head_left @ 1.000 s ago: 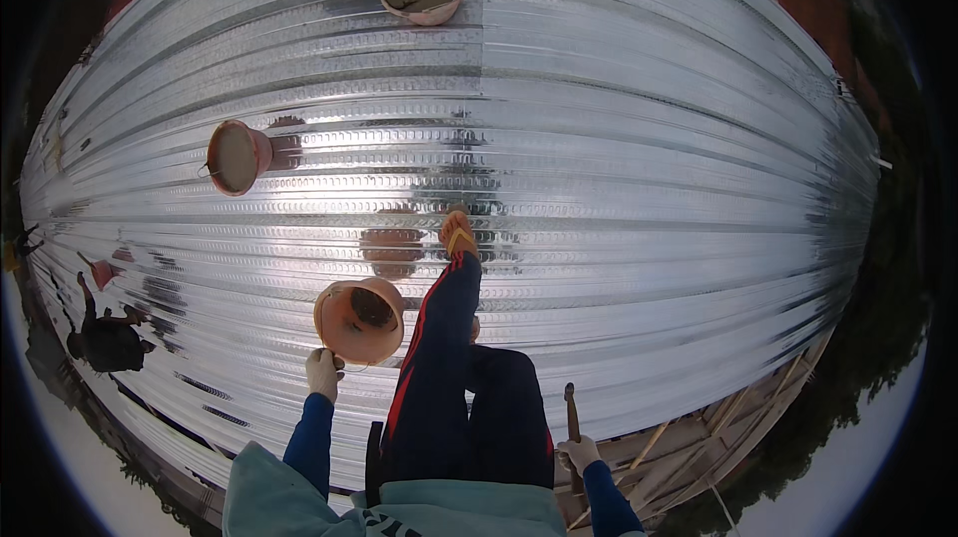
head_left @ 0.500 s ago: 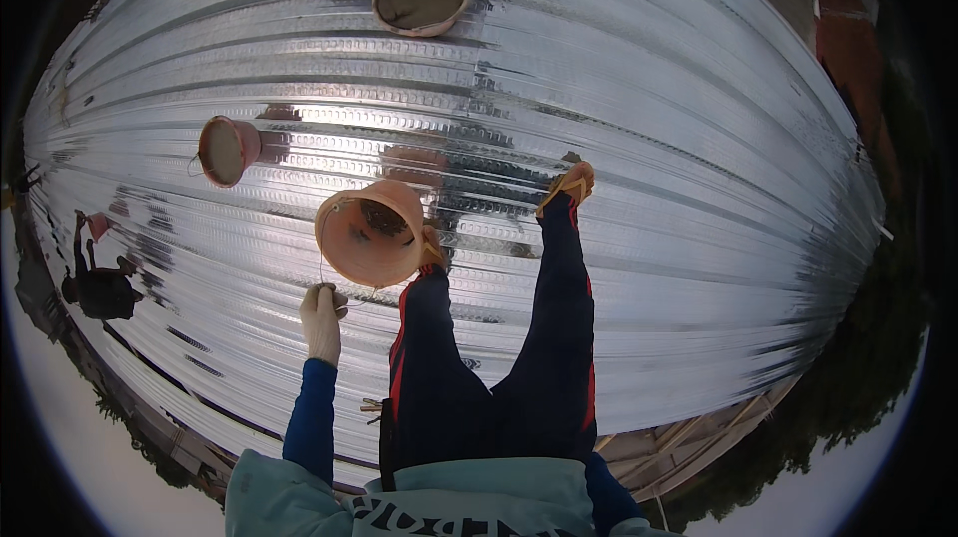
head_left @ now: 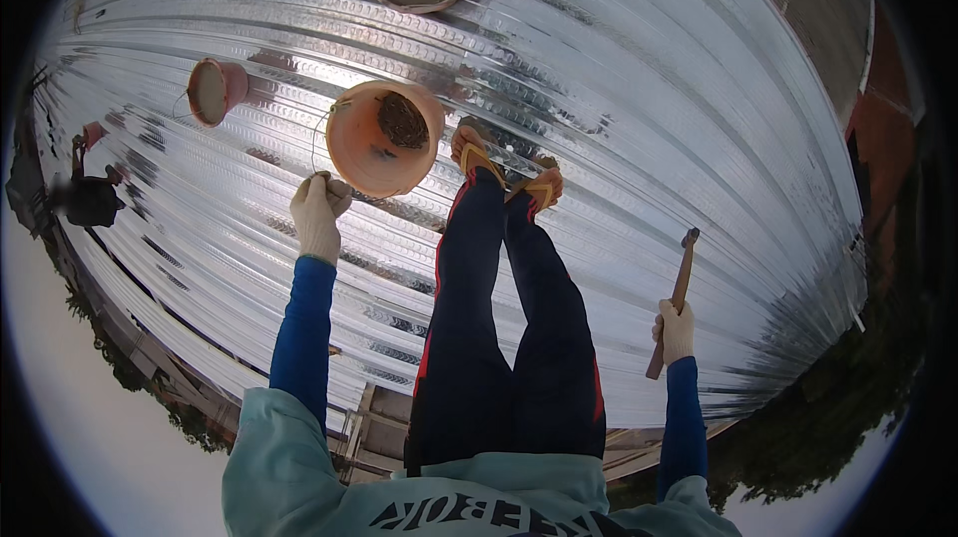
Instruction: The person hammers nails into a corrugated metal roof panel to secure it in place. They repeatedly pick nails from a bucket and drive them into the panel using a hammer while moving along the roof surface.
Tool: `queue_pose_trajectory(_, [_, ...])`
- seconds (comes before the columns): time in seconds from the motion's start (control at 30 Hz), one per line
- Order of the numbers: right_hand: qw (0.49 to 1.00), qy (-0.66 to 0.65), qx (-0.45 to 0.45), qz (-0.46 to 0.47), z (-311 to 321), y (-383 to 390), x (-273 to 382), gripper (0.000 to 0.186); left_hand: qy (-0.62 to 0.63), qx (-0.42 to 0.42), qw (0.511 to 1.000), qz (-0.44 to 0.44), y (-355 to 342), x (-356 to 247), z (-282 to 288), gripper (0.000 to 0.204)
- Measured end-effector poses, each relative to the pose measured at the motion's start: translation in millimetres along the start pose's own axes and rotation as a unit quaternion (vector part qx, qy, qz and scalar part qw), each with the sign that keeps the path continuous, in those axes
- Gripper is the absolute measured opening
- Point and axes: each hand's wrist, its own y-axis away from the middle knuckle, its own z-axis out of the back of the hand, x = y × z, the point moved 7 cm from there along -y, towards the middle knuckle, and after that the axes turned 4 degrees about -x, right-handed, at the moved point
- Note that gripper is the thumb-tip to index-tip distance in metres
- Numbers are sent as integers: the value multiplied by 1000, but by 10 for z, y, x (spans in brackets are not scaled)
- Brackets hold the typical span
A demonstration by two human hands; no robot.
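Corrugated roof [head_left: 639, 88]; bucket [head_left: 384, 138] contents unclear.

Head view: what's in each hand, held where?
Left hand holds the orange plastic bucket by its wire handle; right hand holds the wooden-handled hammer low on the handle.

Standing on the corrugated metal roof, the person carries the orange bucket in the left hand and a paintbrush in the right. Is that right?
Not quite. The head view shows the right hand holding a wooden-handled hammer, not a paintbrush. The rest stands: the left hand carries the orange bucket by its wire handle, above the corrugated metal roof.
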Motion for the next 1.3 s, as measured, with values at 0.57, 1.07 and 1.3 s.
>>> queue_pose_trajectory(0.57, [939,301,17,165,-113,-1770,1512,16,123,-172,976,49,-388,348,-960,32])
queue_pose_trajectory(1.07, [654,567,47,499,-1850,-3016,3885,43,69,-360,930,-31,-813,1002,-350,37])
queue_pose_trajectory(1.3, [636,543,-5,549,-2614,-3138,4063,40,-134,-399,875,-238,-157,1101,-336,32])
